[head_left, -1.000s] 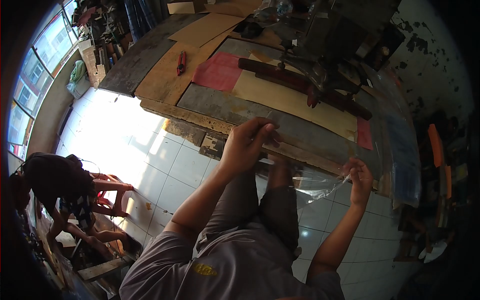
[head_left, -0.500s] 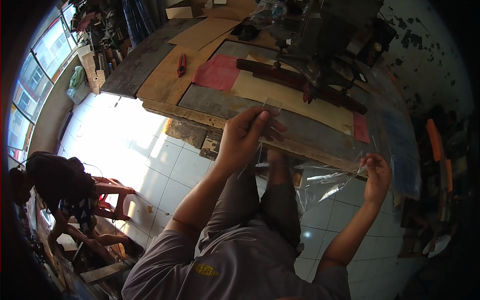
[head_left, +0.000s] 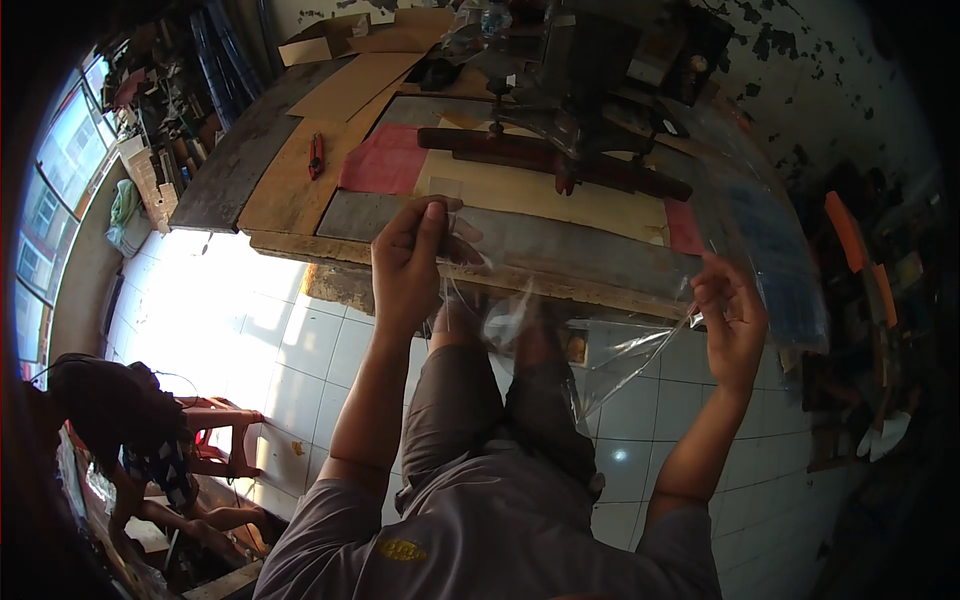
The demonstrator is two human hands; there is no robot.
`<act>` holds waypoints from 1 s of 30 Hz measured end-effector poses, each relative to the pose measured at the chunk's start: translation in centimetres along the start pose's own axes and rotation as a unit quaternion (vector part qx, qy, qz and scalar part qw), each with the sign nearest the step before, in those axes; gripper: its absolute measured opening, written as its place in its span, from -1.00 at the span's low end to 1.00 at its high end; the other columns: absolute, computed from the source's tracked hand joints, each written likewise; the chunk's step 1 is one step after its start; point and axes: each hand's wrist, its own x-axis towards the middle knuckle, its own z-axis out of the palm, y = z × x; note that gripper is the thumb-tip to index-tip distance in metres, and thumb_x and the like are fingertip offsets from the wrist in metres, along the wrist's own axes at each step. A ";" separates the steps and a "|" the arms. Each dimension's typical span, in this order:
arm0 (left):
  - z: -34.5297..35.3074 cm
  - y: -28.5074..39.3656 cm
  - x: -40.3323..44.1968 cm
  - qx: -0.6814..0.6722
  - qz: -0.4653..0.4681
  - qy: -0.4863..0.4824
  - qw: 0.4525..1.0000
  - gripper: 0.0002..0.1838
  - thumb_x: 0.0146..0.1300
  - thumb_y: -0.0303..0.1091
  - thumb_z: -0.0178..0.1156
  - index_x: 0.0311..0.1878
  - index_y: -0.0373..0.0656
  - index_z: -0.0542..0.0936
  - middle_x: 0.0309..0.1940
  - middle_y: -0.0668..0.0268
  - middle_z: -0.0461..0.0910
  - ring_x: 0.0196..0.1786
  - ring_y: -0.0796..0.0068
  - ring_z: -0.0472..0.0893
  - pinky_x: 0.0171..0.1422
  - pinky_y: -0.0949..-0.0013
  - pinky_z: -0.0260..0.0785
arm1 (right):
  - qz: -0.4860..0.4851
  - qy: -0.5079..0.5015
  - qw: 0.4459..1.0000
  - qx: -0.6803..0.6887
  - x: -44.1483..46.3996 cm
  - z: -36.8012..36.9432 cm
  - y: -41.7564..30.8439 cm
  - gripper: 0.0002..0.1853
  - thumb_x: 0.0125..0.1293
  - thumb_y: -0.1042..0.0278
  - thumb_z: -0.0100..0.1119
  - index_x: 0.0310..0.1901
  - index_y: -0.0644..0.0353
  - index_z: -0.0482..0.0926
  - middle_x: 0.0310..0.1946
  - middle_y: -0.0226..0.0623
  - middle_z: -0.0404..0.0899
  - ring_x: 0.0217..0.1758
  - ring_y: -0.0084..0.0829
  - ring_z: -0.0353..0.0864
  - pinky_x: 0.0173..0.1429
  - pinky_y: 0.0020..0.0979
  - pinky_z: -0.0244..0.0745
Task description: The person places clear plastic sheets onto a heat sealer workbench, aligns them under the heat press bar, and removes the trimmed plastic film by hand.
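Note:
A clear plastic sheet [head_left: 622,365] hangs slack between my two hands, in front of the table's edge. My left hand [head_left: 408,255] is closed in a pinch on its left part, and a small clear flap [head_left: 446,187] sticks up above the fingertips. At the other end, my right hand [head_left: 732,318] pinches a gathered corner of the sheet. Behind the hands, a cream panel [head_left: 510,185] with pink ends [head_left: 384,160] lies on a grey surface, beneath the dark red bar [head_left: 555,163] of a machine.
A red cutter knife [head_left: 316,156] lies on the wooden board to the left. Flat cardboard [head_left: 355,85] and an open carton [head_left: 305,50] are further back. Clear and bluish plastic [head_left: 765,235] drapes over the table's right side. Another person [head_left: 105,410] bends near a red stool [head_left: 228,432] at lower left.
The view has shifted, with the table now further left. My hands still grip the plastic sheet, which now stretches across more visibly between them.

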 end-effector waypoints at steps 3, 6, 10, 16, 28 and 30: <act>-0.3 0.4 0.0 0.014 0.006 0.004 1.000 -0.67 0.65 -0.24 0.02 0.08 -0.36 0.59 -0.36 0.16 0.73 -0.41 0.48 0.74 -0.28 0.45 0.58 | -0.054 -0.095 0.987 -0.121 0.8 -0.6 -1.4 -0.75 0.40 0.39 0.37 0.05 0.26 0.68 -0.17 -0.34 0.63 -0.28 -0.59 0.58 -0.12 -0.50 0.50; -0.6 0.4 -0.1 0.007 0.016 0.010 1.000 -0.68 0.65 -0.24 0.03 0.07 -0.34 0.59 -0.36 0.16 0.73 -0.42 0.50 0.73 -0.30 0.47 0.57 | -0.084 -0.112 0.979 -0.147 1.3 -0.7 -1.5 -0.73 0.34 0.38 0.42 0.03 0.24 0.69 -0.17 -0.33 0.64 -0.31 -0.58 0.57 -0.11 -0.46 0.51; -0.4 0.7 -0.2 0.009 0.021 0.027 0.999 -0.68 0.64 -0.24 0.04 0.04 -0.34 0.62 -0.39 0.19 0.73 -0.44 0.55 0.66 -0.28 0.49 0.51 | -0.042 -0.139 0.979 -0.140 1.9 -0.8 -2.1 -0.74 0.27 0.37 0.49 -0.06 0.26 0.69 -0.17 -0.34 0.65 -0.29 -0.57 0.60 -0.10 -0.45 0.53; -0.8 0.6 -0.2 0.046 0.031 0.027 0.998 -0.69 0.63 -0.25 0.06 0.03 -0.34 0.62 -0.44 0.24 0.68 -0.46 0.55 0.67 -0.31 0.49 0.51 | -0.060 -0.193 0.975 -0.093 2.5 -1.0 -2.6 -0.83 0.24 0.41 0.51 -0.32 0.23 0.65 -0.25 -0.35 0.67 -0.24 -0.54 0.67 -0.06 -0.45 0.55; -1.3 0.1 -0.8 0.058 0.013 0.040 0.997 -0.68 0.65 -0.24 0.03 -0.01 -0.34 0.60 -0.49 0.22 0.67 -0.51 0.49 0.69 -0.42 0.47 0.52 | 0.043 -0.089 0.992 0.082 0.4 0.9 -0.8 -0.83 0.51 0.36 0.25 -0.20 0.25 0.51 -0.28 -0.17 0.74 -0.29 -0.51 0.77 -0.23 -0.44 0.69; -1.1 0.0 -1.0 0.055 0.021 0.042 0.997 -0.68 0.65 -0.23 0.02 -0.02 -0.34 0.60 -0.49 0.22 0.67 -0.52 0.50 0.68 -0.43 0.47 0.52 | 0.053 -0.063 0.994 0.078 0.1 1.1 -0.7 -0.82 0.53 0.34 0.23 -0.16 0.24 0.49 -0.28 -0.17 0.74 -0.27 -0.50 0.77 -0.27 -0.48 0.68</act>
